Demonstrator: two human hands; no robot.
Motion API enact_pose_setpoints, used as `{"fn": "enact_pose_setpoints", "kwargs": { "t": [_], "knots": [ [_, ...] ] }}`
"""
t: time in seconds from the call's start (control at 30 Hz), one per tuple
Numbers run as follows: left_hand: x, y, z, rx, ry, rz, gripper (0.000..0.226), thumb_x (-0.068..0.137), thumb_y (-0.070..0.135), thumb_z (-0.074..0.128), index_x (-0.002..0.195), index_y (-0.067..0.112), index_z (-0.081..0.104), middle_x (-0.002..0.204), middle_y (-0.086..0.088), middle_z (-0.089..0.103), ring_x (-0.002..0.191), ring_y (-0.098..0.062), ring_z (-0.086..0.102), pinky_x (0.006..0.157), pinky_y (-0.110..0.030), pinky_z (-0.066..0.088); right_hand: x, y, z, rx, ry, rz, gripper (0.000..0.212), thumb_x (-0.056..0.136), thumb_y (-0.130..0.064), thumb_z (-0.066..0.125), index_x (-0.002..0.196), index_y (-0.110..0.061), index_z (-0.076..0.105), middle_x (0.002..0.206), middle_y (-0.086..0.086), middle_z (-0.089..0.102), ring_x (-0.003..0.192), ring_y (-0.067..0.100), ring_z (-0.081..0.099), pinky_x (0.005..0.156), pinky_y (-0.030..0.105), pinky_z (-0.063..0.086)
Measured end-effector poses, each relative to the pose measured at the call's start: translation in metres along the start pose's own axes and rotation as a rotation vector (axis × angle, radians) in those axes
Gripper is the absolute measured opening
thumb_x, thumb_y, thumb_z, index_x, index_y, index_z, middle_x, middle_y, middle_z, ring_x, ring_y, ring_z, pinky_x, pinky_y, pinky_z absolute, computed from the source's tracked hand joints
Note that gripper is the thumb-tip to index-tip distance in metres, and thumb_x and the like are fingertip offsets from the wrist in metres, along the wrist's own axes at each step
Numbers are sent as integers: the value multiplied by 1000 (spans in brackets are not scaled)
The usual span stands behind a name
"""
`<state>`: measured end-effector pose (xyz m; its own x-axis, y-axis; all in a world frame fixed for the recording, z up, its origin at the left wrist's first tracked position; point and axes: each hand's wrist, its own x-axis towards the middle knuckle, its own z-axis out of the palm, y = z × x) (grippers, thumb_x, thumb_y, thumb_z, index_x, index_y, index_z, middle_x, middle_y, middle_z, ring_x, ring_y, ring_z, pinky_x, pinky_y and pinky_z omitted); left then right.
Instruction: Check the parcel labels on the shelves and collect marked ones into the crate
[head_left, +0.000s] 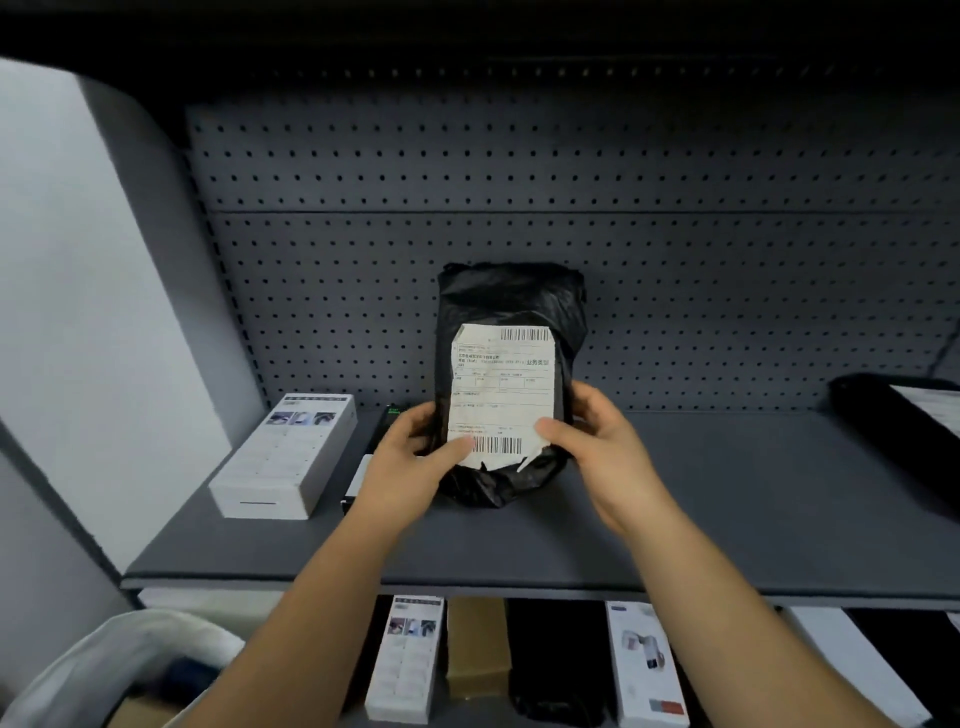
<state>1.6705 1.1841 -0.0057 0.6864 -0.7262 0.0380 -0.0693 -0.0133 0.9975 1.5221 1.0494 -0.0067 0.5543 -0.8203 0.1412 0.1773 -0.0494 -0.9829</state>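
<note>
A grey shelf (701, 499) spans mid-frame. A white box (283, 457) lies at its left; a black parcel (893, 415) lies at the right edge. Boxes (408, 660) sit on the shelf below.

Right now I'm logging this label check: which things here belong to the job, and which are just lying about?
Job: black plastic-wrapped parcel with its white shipping label, held by left hand and right hand; white crate.
Lying about: white rectangular box on the grey shelf; boxes below.
</note>
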Motion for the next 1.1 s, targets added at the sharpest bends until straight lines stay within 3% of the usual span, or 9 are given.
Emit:
{"fn": "enact_pose_setpoints", "kwargs": {
  "t": [0.13,0.23,0.3,0.47,0.67,0.77,0.87,0.97,1.1],
  "knots": [
    [-13,4,7,-165,-125,-110,30,92,16,66,121,19,62,113,5,72,108,-12,67,102,-36,47,-5,0,0,-41,-76,-8,46,89,-7,68,131,-20,57,125,-6,66,117,11,60,102,31,48],
    [-21,10,13,-290,44,-87,22,90,7,65,112,13,65,107,-3,74,102,-20,70,100,-42,50,-11,-4,-1,-193,-12,-94,31,94,-16,62,122,-30,61,124,-10,60,101,-11,57,85,6,44],
    [-26,16,18,-278,172,-23,22,87,6,70,106,15,65,102,-1,75,95,-16,72,90,-36,55,-18,-9,-2,-253,22,-171,24,96,-21,59,109,-41,61,121,-12,59,92,-19,54,79,0,41],
    [-43,17,40,19,247,217,36,79,12,78,106,29,62,101,9,72,95,-8,69,87,-31,55,-29,-17,7,-89,-218,-72,23,96,-39,58,117,-42,63,117,-23,66,109,-5,61,101,33,49],
    [-58,10,55,329,-156,512,57,84,14,74,130,39,52,144,24,43,135,8,35,110,-13,30,-23,-16,-2,210,-151,59,43,89,-34,69,129,-22,59,122,-2,69,115,16,64,102,43,49],
    [-56,13,49,370,-101,646,46,91,23,65,134,32,53,146,21,42,141,4,27,113,-12,23,-23,-13,-9,264,-132,67,28,95,-17,60,123,-20,63,117,3,72,113,22,66,97,41,51],
    [-42,22,32,253,169,486,40,93,28,64,130,33,50,141,18,44,131,1,41,108,-21,35,-24,-13,-11,376,-113,89,30,99,-16,53,127,-21,60,119,1,71,111,18,67,93,37,53],
    [-34,29,20,15,-83,81,34,92,23,65,124,27,54,123,17,61,107,5,58,93,-17,46,-23,-15,-13,428,-130,158,26,100,-21,52,123,-22,62,117,1,71,110,19,67,92,38,53],
    [-23,21,16,-183,-65,25,25,90,13,67,115,15,66,112,2,73,106,-15,67,100,-39,49,-20,-13,-7,173,-36,138,34,102,-32,49,135,-28,55,134,-5,60,124,15,57,108,44,44]
  ]
}}
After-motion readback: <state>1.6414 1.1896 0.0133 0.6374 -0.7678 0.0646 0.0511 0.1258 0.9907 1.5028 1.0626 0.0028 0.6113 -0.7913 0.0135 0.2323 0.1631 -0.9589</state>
